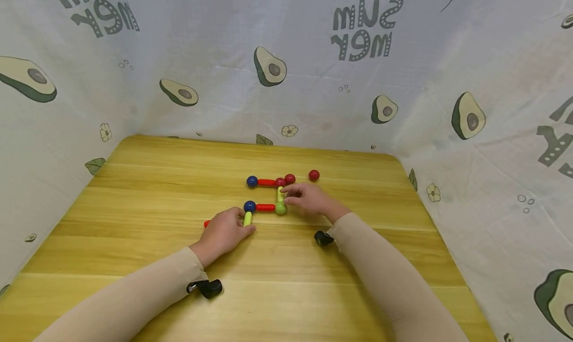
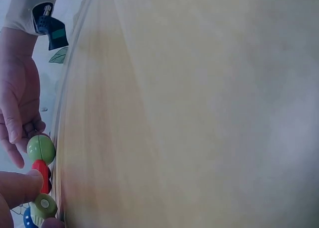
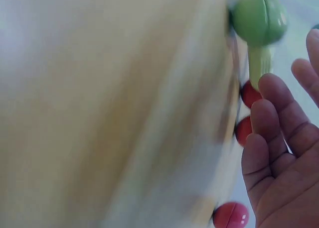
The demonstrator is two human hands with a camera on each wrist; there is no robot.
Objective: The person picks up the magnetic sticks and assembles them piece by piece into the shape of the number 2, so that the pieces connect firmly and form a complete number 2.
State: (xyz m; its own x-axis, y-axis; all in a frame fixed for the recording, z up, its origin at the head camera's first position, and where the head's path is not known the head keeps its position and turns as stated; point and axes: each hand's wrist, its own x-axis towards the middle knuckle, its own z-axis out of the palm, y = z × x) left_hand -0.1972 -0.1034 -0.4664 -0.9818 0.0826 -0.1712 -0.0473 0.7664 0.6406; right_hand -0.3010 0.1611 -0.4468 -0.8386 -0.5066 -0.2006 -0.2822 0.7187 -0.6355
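Note:
My left hand (image 1: 224, 230) pinches a yellow-green rod (image 1: 247, 219) between thumb and fingers, its far end at a blue ball (image 1: 249, 206). From that ball a red rod (image 1: 265, 207) runs to a green ball (image 1: 280, 208). Another yellow-green rod (image 1: 280, 193) links the green ball to a dark red ball (image 1: 280, 182), and a second red rod (image 1: 266, 182) joins that to another blue ball (image 1: 252, 181). My right hand (image 1: 309, 198) is beside the upright yellow-green rod, fingertips close to it. In the right wrist view its fingers (image 3: 286, 103) are extended and loosely bent.
One dark red ball (image 1: 290, 178) sits right against the corner of the built shape; a separate one (image 1: 314, 175) lies farther right. A red piece (image 1: 207, 223) pokes out behind my left hand. The wooden table (image 1: 156, 192) meets a patterned curtain (image 1: 215, 118) at the back.

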